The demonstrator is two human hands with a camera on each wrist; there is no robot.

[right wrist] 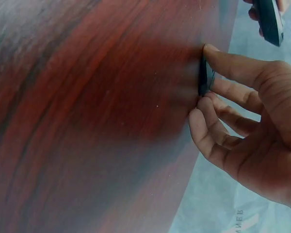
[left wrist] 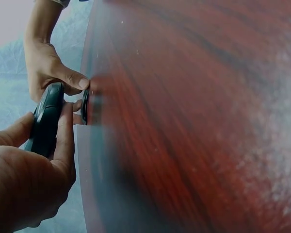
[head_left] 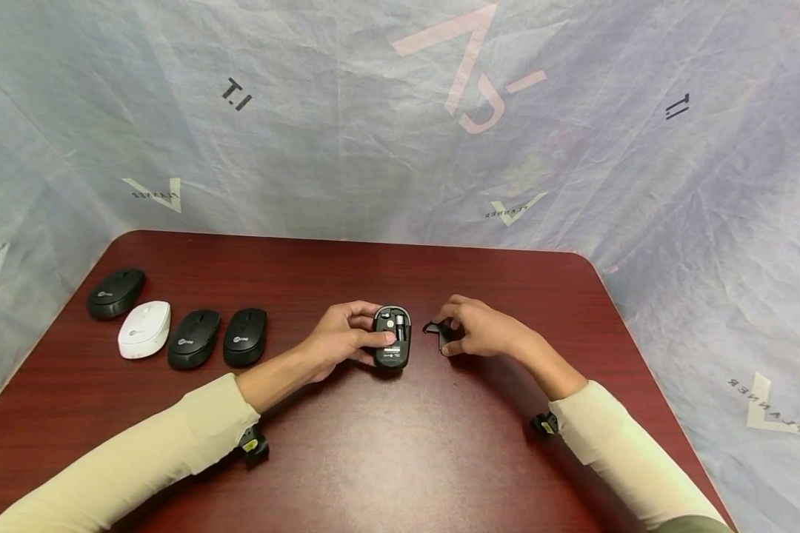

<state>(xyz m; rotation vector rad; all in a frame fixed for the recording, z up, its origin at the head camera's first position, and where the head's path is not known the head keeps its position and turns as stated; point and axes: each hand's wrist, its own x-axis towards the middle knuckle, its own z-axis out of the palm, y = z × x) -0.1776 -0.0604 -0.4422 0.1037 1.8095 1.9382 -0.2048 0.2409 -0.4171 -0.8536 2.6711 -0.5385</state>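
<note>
A black computer mouse (head_left: pixel 392 355) is held underside up in my left hand (head_left: pixel 340 337), the thumb lying across its bottom. Its battery bay is uncovered, and a battery (head_left: pixel 401 326) shows in it. To the right, my right hand (head_left: pixel 483 329) pinches a thin black battery cover (head_left: pixel 442 337) between thumb and fingers, at the tabletop. The left wrist view shows the mouse (left wrist: pixel 46 119) edge-on between thumb and fingers, with the cover (left wrist: pixel 85 107) beyond it. In the right wrist view the cover (right wrist: pixel 203 77) stands between thumb tip and fingertips.
On the left of the dark red table (head_left: pixel 373 444) lie a black mouse (head_left: pixel 115 293), a white mouse (head_left: pixel 144 329) and two more black mice, one (head_left: pixel 194 339) beside the other (head_left: pixel 244 337). A grey printed cloth (head_left: pixel 347 126) hangs behind the table and at its sides.
</note>
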